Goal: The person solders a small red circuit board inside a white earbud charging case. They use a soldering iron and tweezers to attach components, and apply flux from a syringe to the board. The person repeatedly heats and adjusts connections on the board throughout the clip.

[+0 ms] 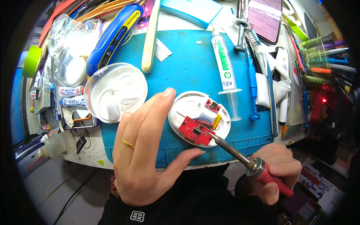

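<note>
My right hand [275, 170] grips a soldering iron [270, 176] by its red handle. The iron's tip reaches the right side of a red circuit board [192, 132]; whether it touches is too small to tell. That board lies tilted in a white oval shell [179, 114], along with a smaller red board [212, 105], a yellow-wrapped part [216, 122] and thin blue and red wires. My left hand [144, 150], a gold ring on one finger, is open at the shell's left side, thumb and fingers spread and holding nothing. Behind it rests a second white shell [116, 92], hollow side up.
A blue mat [180, 67] covers the bench. Beyond the shell lie a syringe [225, 60], a blue screwdriver [252, 86], a brush [255, 39], a blue electric tool [114, 39] and a pale wooden-looking handle [150, 45]. A phone [266, 18] lies far right; pens [324, 60] crowd the right edge.
</note>
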`<state>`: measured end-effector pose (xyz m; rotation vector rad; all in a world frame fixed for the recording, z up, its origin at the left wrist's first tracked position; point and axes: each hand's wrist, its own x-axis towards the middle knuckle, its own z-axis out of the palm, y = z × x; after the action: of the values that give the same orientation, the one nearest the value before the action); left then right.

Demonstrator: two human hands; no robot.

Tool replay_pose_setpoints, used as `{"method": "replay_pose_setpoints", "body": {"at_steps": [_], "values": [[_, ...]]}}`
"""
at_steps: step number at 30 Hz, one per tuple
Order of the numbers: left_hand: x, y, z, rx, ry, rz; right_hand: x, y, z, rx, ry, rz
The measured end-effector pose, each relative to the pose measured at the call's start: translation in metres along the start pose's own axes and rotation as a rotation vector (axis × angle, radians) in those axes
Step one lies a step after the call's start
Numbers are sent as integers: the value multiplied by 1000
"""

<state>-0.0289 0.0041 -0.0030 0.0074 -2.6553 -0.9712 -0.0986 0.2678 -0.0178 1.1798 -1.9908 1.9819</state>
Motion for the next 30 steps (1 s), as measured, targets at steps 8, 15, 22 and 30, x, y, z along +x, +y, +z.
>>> {"method": "replay_pose_setpoints", "body": {"at_steps": [8, 15, 22, 30], "values": [[2, -1, 3, 37, -1, 44, 3, -1, -17, 45, -137, 74], [3, 0, 4, 46, -15, 45, 7, 1, -16, 11, -184, 68], [4, 0, 4, 53, -13, 55, 10, 2, -13, -44, -168, 42], [4, -1, 4, 49, -5, 63, 14, 2, -12, -59, -184, 42]]}}
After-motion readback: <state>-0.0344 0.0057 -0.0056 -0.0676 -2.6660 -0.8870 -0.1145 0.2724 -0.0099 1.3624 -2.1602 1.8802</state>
